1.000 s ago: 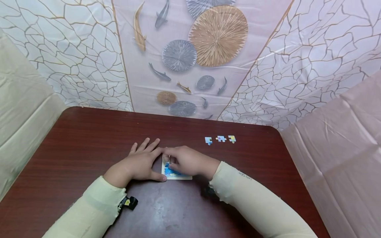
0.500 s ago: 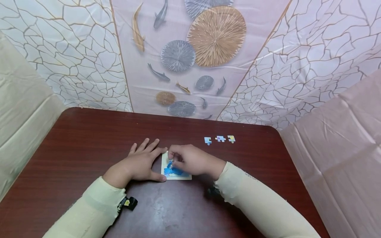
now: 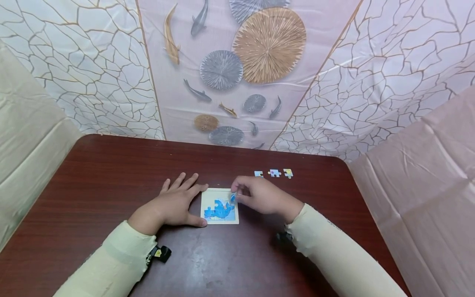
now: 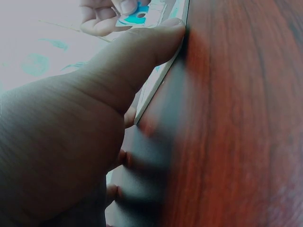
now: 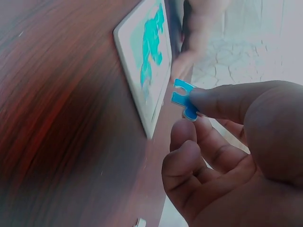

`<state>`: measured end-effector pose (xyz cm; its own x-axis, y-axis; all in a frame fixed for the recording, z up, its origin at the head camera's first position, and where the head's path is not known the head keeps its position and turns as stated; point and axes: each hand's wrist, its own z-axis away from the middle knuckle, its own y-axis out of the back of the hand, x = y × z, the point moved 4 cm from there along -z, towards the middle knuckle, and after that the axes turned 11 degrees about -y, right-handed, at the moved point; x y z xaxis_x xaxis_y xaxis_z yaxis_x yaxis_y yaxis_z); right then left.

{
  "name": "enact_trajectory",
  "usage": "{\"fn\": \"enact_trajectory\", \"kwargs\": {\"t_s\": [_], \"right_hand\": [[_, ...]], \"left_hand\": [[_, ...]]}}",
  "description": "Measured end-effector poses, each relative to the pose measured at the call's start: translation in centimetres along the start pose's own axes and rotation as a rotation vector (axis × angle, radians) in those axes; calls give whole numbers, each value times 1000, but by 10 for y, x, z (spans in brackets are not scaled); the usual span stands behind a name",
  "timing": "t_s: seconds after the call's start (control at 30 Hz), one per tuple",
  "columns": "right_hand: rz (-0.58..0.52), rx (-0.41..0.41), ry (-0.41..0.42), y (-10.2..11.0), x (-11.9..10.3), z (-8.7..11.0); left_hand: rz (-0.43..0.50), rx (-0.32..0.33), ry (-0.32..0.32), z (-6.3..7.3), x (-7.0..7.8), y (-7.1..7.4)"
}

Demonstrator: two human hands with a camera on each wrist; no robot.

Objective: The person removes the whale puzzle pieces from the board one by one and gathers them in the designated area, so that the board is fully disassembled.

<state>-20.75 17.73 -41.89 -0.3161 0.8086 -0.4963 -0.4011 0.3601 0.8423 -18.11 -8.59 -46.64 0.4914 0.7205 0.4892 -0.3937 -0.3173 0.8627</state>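
A small square puzzle tray [image 3: 237, 221] with a pale frame lies on the table, partly filled with joined pieces [image 3: 221, 210] that show a blue animal. My left hand [image 3: 172, 207] lies spread at its left side, thumb on the near left corner and index fingertip at the far left corner. My right hand [image 3: 265, 196] pinches a blue jigsaw piece [image 5: 185, 98] between thumb and fingers, over the tray's right edge. In the left wrist view the left thumb [image 4: 137, 49] rests on the tray's edge.
Three loose jigsaw pieces, one of them with a yellow pattern [image 3: 288, 173], lie beyond the right hand on the dark red wooden table [image 3: 122, 165]. A patterned cloth [image 3: 226, 103] hangs behind the table, and plain cloth walls stand at both sides.
My right hand has moved right, from the tray's upper left to its right edge, with the blue jigsaw piece in its fingers. More of the tray shows. The left hand stays in place.
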Motion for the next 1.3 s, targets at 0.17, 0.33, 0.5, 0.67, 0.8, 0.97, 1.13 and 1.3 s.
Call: {"fn": "enact_trajectory", "kwargs": {"t_s": [0.17,0.33,0.5,0.67,0.8,0.97,1.13,1.3], "right_hand": [[-2,31,-43,8,15,6],[-4,41,-94,15,29,10],[-11,30,-148,20,44,12],[-2,24,-187,24,56,12],[9,22,-191,27,63,12],[20,20,-194,29,73,10],[18,27,-203,30,80,9],[6,29,-209,31,86,7]], "left_hand": [[7,-5,0,1,0,0],[9,-6,-3,0,0,0],[9,-6,-3,0,-1,1],[8,-2,-5,0,-1,2],[7,-3,-3,0,-2,1],[7,-4,-2,-1,-2,1],[5,-4,-3,-1,-2,0],[5,-3,-3,-1,-2,0]]}}
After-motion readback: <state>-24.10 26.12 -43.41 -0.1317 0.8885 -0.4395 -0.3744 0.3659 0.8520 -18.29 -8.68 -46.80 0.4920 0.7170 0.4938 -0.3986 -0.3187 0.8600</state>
